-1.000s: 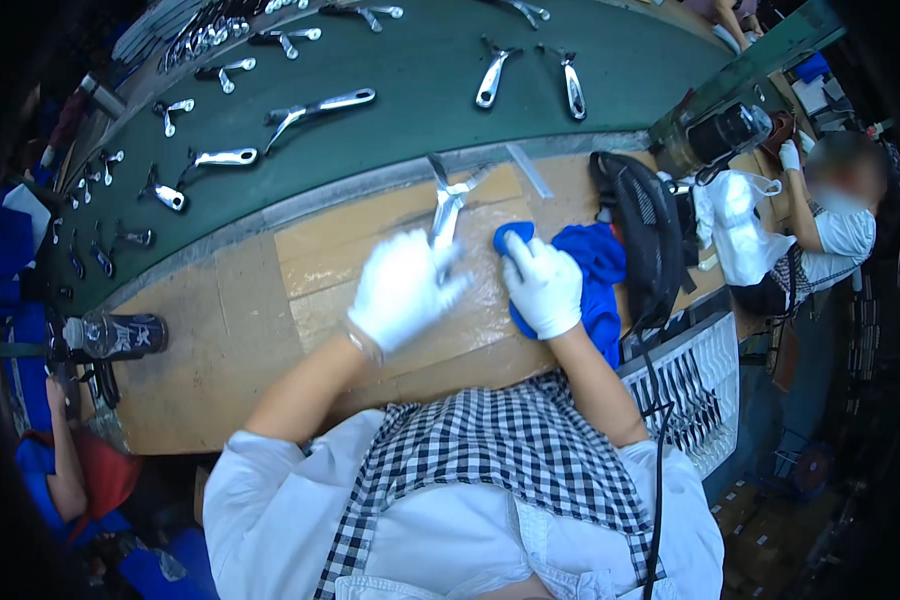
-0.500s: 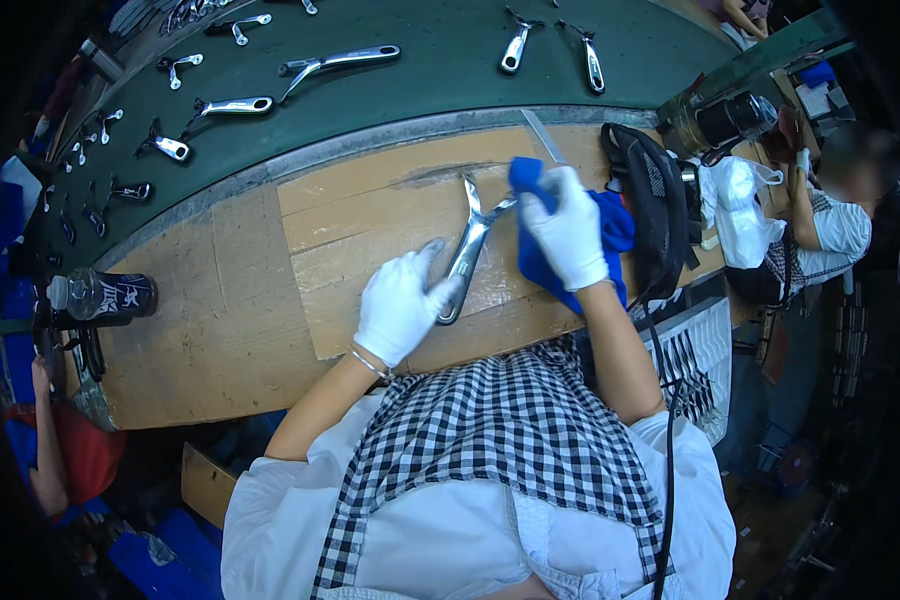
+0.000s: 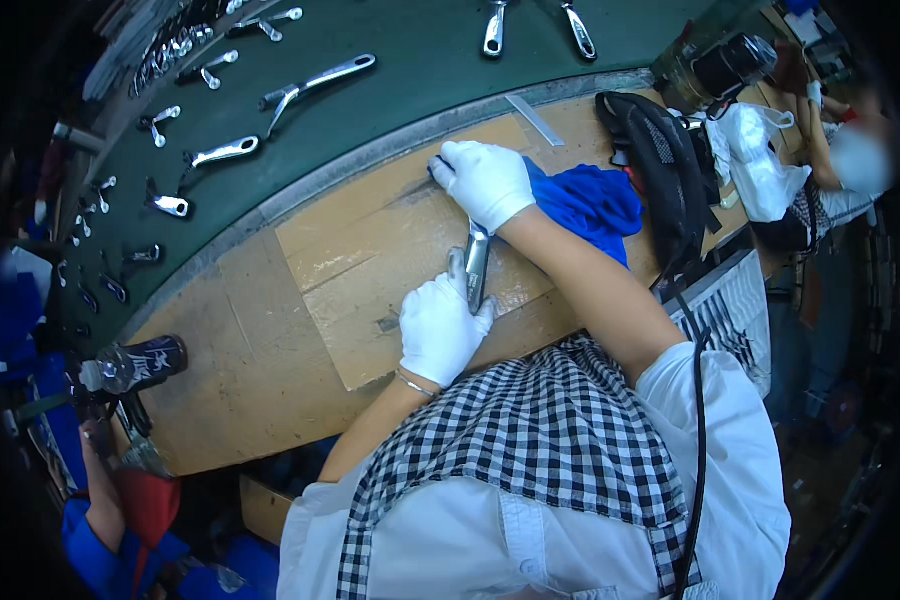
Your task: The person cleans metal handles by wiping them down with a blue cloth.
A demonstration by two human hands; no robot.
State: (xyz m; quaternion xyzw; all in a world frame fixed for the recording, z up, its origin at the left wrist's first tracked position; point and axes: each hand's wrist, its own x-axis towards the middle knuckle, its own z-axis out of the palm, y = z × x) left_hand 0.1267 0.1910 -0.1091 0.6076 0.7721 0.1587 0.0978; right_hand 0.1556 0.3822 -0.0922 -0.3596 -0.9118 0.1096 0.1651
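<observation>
A chrome wrench [image 3: 478,262] lies tilted over the cardboard in front of me, its handle end toward my body. My left hand [image 3: 438,330], in a white glove, is closed round the lower handle, with a finger stretched along it. At the wrench's far end, my gloved right hand [image 3: 488,185] is closed on a blue cloth [image 3: 590,210]. Most of this cloth spreads to the right, and a bit of blue shows by the fingertips. The right hand hides the wrench's forked head.
Cardboard [image 3: 345,275] covers part of the wooden bench. Beyond runs a green surface [image 3: 410,85] with several chrome wrenches. A metal strip [image 3: 535,120], black bag [image 3: 660,180] and white plastic bag [image 3: 755,165] lie right; a bottle [image 3: 135,365] lies left. People are at both sides.
My right hand has swung left with the blue cloth, from beside the wrench onto its head. The left hand has closed further round the handle. The whole view has shifted slightly.
</observation>
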